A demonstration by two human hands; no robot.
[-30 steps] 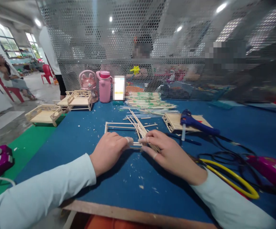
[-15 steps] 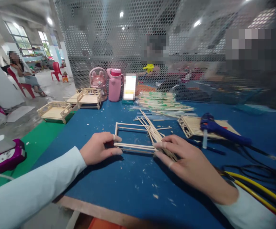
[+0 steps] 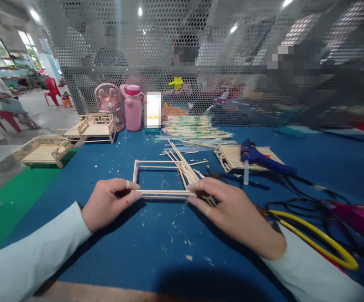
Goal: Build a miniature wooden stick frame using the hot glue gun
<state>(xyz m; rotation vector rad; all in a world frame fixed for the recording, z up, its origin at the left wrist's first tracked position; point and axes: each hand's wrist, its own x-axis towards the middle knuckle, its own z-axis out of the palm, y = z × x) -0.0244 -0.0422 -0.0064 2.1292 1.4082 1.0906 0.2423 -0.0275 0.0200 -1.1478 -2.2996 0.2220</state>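
Over the last second the left hand (image 3: pixel 106 204) has slid away from the right hand (image 3: pixel 232 208) to the near left corner of the stick frame (image 3: pixel 163 192), while the right hand stays at the near right corner. Both sets of fingers (image 3: pixel 130 185) are closed, pinching the ends of the paired front bars between thumb and forefinger. Holding it at both ends probably keeps so light a frame from twisting. It sits at the middle of the blue counter (image 3: pixel 115 256), though whether it rests there or is slightly raised I cannot tell. Loose sticks (image 3: pixel 183 162) lie just beyond the right hand, likely left within reach. A glue gun (image 3: pixel 271 163) lies across a slatted piece (image 3: pixel 230 156), perhaps to keep its tip off the counter.
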